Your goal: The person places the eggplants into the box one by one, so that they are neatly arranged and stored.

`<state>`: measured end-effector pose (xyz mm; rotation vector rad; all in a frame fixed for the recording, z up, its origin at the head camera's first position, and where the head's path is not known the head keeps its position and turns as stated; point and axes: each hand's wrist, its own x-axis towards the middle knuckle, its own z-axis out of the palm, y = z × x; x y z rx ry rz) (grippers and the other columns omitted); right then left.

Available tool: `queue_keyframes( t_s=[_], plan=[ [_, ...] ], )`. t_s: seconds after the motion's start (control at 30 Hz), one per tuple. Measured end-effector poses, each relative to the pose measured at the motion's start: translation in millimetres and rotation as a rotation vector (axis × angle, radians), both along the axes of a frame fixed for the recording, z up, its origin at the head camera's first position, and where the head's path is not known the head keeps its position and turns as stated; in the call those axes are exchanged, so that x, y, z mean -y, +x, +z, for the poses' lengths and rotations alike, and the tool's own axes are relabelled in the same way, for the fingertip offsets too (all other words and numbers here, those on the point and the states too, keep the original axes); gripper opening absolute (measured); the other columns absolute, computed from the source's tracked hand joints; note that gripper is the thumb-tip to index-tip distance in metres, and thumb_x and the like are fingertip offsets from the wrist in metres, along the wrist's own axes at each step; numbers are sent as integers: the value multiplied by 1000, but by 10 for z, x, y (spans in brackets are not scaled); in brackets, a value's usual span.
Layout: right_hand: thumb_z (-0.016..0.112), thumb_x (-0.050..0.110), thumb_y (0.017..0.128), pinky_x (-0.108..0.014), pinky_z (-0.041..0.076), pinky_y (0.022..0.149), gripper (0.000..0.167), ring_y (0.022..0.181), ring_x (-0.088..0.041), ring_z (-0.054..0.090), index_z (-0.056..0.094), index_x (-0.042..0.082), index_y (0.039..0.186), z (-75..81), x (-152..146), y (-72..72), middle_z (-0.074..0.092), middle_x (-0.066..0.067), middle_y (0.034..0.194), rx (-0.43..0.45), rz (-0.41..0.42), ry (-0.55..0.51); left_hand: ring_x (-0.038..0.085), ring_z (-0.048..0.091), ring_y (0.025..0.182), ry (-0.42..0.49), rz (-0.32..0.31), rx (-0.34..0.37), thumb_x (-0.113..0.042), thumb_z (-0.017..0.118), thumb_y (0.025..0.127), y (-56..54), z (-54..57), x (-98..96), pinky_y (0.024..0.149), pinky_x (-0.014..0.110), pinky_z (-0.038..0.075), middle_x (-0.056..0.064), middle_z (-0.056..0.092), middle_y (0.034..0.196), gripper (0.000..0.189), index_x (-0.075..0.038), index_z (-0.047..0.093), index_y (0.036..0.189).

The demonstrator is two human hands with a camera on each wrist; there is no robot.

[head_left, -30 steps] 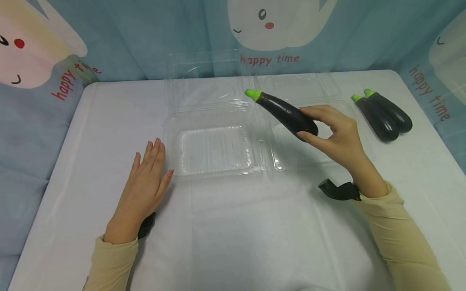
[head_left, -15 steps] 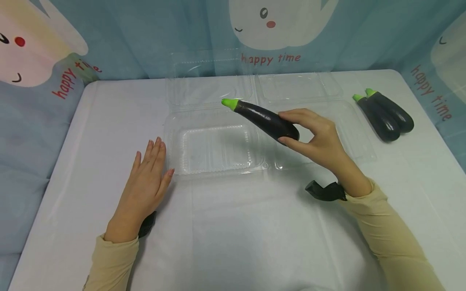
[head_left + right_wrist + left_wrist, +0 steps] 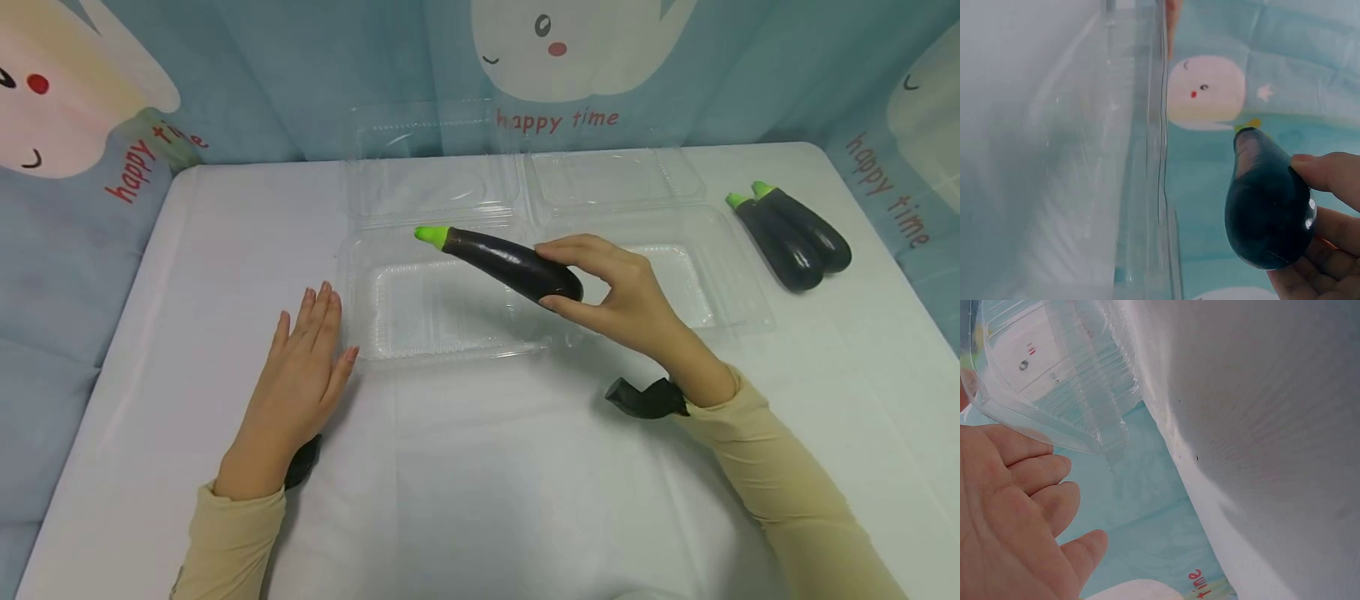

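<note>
My right hand [image 3: 618, 292] pinches the thick end of a dark purple eggplant [image 3: 510, 262] between thumb and fingers. Its green stem points left, and it is held above the left clear plastic container [image 3: 442, 350]. The right wrist view shows the eggplant [image 3: 1269, 206] end-on in the grip. My left hand [image 3: 300, 375] lies with fingers extended beside the left container's near-left edge. In the left wrist view, the fingers of my left hand [image 3: 1029, 506] are next to the container's clear wall [image 3: 1054, 419]; whether they touch it I cannot tell.
A second clear container [image 3: 738, 292] stands open on the right, its lid [image 3: 615, 179] folded back. The left container's lid [image 3: 435, 183] is also raised at the back. Two more eggplants [image 3: 791, 237] lie together at the right of the white table [image 3: 480, 500]. A blue printed curtain [image 3: 375, 67] borders it.
My right hand has carried the eggplant leftward and slightly nearer, from over the right container to over the left one. The left hand has stayed in place.
</note>
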<state>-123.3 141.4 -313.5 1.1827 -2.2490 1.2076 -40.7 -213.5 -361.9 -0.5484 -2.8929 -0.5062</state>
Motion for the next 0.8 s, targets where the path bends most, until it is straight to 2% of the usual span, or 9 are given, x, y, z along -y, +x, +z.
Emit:
queue_keyframes(
  t_s=[0.4,0.8],
  plan=[
    [78,3,74,-32,49,88,44,110,-22,58,64,-2,115,-76,293,81,64,-11,115,84,98,81,31,9,143,-1,9,5,-28,38,102,-7,-7,0,113,53,6,22,14,154,60,10,20,145],
    [75,5,80,-30,46,93,44,113,-20,55,61,-3,120,-115,479,79,61,-12,120,164,160,172,31,8,143,6,7,9,-26,40,102,-10,-2,-5,113,53,6,21,14,154,60,10,20,145]
  ],
)
